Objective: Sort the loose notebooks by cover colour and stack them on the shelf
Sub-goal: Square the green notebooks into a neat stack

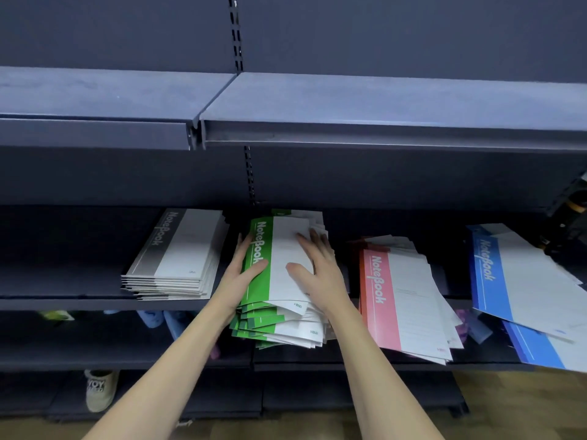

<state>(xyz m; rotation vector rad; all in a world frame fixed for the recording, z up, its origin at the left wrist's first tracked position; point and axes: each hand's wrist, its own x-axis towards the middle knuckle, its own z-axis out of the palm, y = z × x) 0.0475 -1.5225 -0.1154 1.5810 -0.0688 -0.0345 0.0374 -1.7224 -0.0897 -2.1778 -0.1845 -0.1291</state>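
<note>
Four notebook piles lie on a dark shelf (79,301). A loose stack of green notebooks (279,281) sits in the middle, fanned out and hanging over the front edge. My left hand (241,271) presses along the stack's left side, thumb on the green cover. My right hand (314,265) lies flat on the top cover with fingers spread. To the left is a tidy grey stack (178,258). On the right are an untidy pink pile (403,300) and, further right, a tilted blue pile (521,290).
An upper shelf (349,106) juts out above. A lower shelf (95,360) holds small items, among them a beige shoe (100,389). A black object (568,211) stands at the far right. Wooden floor shows at the bottom.
</note>
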